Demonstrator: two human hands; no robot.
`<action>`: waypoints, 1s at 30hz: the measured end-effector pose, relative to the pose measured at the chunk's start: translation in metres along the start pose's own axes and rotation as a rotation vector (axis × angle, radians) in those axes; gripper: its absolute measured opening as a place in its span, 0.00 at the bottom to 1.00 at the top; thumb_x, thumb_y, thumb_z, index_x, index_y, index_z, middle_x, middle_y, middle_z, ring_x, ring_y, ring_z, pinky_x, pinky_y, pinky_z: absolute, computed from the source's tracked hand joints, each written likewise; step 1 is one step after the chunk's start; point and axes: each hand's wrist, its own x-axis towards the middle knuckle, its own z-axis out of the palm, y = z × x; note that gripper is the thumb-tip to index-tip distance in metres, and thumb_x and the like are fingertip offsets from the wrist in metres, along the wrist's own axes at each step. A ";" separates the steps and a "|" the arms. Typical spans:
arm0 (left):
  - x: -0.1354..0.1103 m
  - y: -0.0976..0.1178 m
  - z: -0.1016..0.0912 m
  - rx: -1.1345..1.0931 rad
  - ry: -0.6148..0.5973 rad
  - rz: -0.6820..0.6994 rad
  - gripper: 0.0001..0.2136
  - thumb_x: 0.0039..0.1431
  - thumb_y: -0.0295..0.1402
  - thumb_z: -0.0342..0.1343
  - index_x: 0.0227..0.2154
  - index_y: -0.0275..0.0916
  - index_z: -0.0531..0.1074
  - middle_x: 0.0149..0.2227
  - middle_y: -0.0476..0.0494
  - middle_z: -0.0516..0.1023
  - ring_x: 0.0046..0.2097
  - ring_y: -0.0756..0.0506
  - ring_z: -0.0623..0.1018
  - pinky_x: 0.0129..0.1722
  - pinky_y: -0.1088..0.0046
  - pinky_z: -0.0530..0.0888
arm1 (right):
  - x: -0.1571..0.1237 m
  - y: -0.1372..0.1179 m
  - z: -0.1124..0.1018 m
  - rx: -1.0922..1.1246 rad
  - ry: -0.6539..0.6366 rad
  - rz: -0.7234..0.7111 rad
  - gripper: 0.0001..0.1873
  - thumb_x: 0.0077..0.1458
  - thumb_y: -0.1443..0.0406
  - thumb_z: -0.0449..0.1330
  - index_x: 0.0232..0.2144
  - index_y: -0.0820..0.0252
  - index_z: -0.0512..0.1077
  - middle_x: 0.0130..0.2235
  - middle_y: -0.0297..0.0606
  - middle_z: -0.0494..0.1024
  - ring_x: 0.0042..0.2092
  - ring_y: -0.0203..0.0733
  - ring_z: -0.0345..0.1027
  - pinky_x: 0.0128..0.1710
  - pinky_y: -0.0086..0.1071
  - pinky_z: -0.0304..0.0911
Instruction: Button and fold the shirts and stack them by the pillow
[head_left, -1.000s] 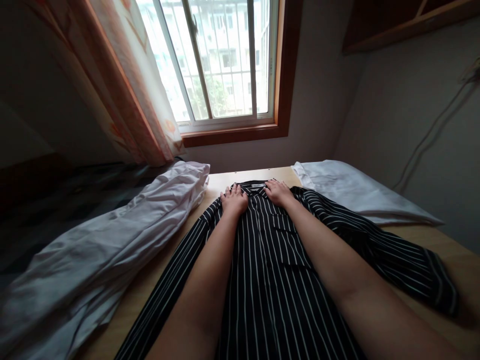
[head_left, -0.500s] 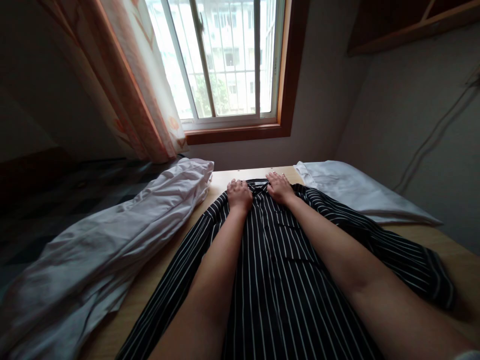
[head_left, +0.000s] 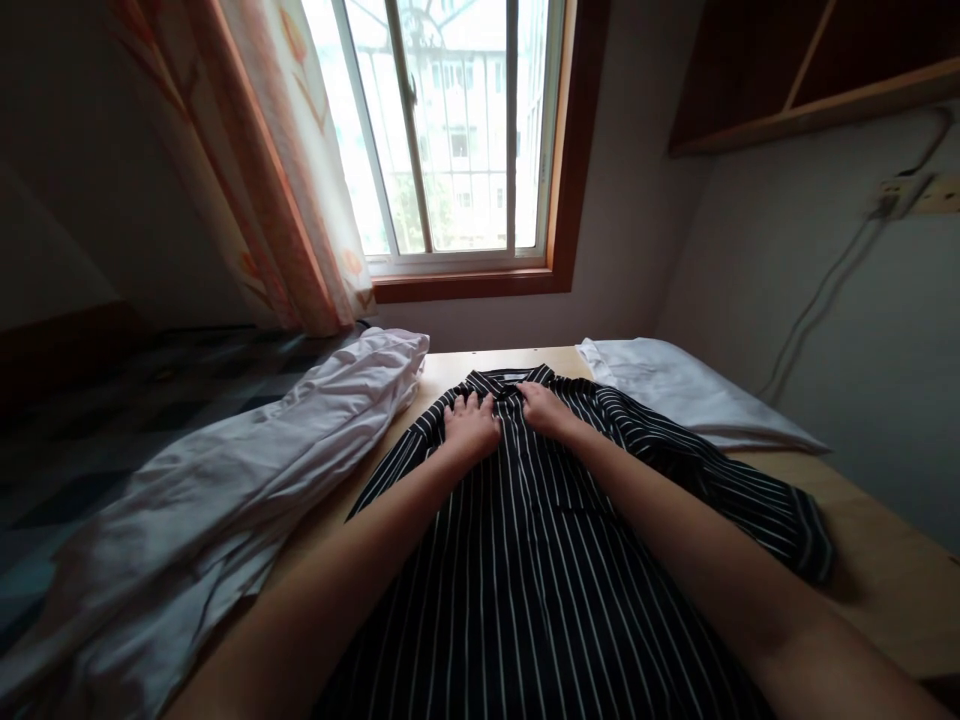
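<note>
A black shirt [head_left: 555,560] with thin white stripes lies face up on a light wooden board, its collar [head_left: 486,382] toward the window. My left hand [head_left: 472,425] rests flat on the shirt front just below the collar, fingers spread. At the other side of the neck opening, my right hand [head_left: 546,410] has its fingers bent together on the collar's front edge; its fingertips are partly hidden. One shirt sleeve [head_left: 750,500] stretches out to the right, while my left forearm covers much of the other side.
A crumpled white garment [head_left: 247,450] lies along the left, beside a dark checked cloth [head_left: 75,400]. Folded white fabric [head_left: 675,385] sits at the back right of the wooden board [head_left: 892,560]. Behind are a curtain [head_left: 262,170], a window [head_left: 465,150] and a wall socket [head_left: 896,195].
Both hands have come down from the collar toward me; the collar now shows more fully. My left fingers have spread, and my right fingers have drawn in at the neckline. The view has tilted up.
</note>
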 end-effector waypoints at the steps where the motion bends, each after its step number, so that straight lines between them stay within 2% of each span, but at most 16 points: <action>1: -0.006 -0.005 0.002 0.021 -0.014 0.015 0.29 0.67 0.45 0.41 0.68 0.42 0.56 0.71 0.36 0.52 0.70 0.31 0.53 0.66 0.46 0.51 | -0.004 -0.003 0.003 0.000 -0.014 0.000 0.29 0.62 0.70 0.45 0.65 0.65 0.62 0.67 0.45 0.63 0.67 0.42 0.54 0.66 0.35 0.49; 5: -0.012 -0.025 0.016 0.020 -0.025 0.051 0.30 0.67 0.52 0.37 0.67 0.47 0.57 0.72 0.39 0.50 0.71 0.31 0.49 0.65 0.39 0.46 | -0.019 -0.013 0.016 -0.022 -0.057 0.039 0.28 0.68 0.59 0.44 0.65 0.61 0.61 0.69 0.44 0.58 0.70 0.50 0.47 0.68 0.47 0.43; 8: -0.005 -0.030 0.022 0.000 -0.053 0.045 0.32 0.66 0.55 0.35 0.69 0.49 0.54 0.72 0.40 0.49 0.71 0.31 0.50 0.65 0.38 0.47 | -0.022 -0.015 0.019 -0.039 -0.107 0.069 0.30 0.69 0.54 0.41 0.68 0.57 0.56 0.71 0.41 0.52 0.72 0.49 0.40 0.69 0.52 0.35; 12: 0.004 -0.032 0.023 -0.009 -0.069 0.073 0.33 0.66 0.56 0.36 0.69 0.49 0.53 0.72 0.40 0.48 0.71 0.31 0.49 0.65 0.36 0.46 | -0.017 -0.012 0.017 -0.023 -0.157 0.087 0.30 0.69 0.52 0.39 0.69 0.51 0.52 0.72 0.37 0.48 0.72 0.48 0.36 0.68 0.59 0.31; 21: 0.025 -0.037 0.023 -0.006 -0.068 0.118 0.32 0.66 0.56 0.34 0.69 0.50 0.53 0.72 0.42 0.49 0.71 0.33 0.49 0.65 0.39 0.46 | -0.004 -0.009 0.016 -0.037 -0.160 0.116 0.32 0.69 0.51 0.38 0.70 0.53 0.51 0.72 0.37 0.47 0.72 0.48 0.36 0.68 0.57 0.31; 30: 0.027 -0.035 0.017 -0.011 -0.102 0.087 0.33 0.66 0.56 0.34 0.69 0.49 0.52 0.72 0.44 0.47 0.72 0.34 0.48 0.66 0.40 0.45 | 0.004 -0.005 0.015 -0.030 -0.174 0.131 0.32 0.69 0.49 0.39 0.69 0.51 0.52 0.72 0.35 0.47 0.72 0.45 0.35 0.69 0.54 0.31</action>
